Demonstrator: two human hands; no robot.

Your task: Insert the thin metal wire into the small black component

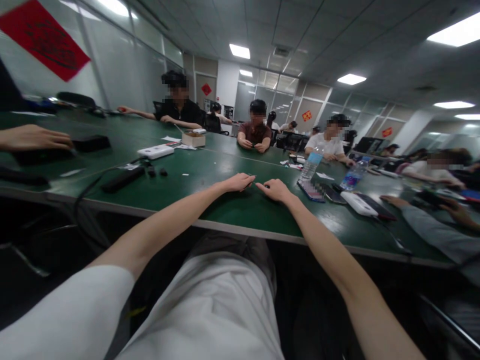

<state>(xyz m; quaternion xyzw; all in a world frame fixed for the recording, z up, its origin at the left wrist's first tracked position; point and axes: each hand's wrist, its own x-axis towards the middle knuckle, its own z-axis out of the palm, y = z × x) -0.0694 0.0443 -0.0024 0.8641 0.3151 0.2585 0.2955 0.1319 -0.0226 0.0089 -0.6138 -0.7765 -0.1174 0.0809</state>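
Both of my hands rest low over the green tabletop (168, 192), straight ahead of me. My left hand (240, 182) has its thumb and fingers pressed together, and whatever they pinch is too small to name. A short gap separates it from my right hand (276, 190), whose thumb points left while the fingers curl under. A small dark bit shows beneath those curled fingers, mostly hidden. A tiny white scrap (185, 174) lies on the table to the left of my left hand.
On the right stand a clear water bottle (312, 164) and a bottle with a purple label (354, 174), near phones (312, 191) and a white power strip (359, 204). Leftward lie a black bar (123, 180), a white box (156, 151) and a small carton (194, 138). People sit around.
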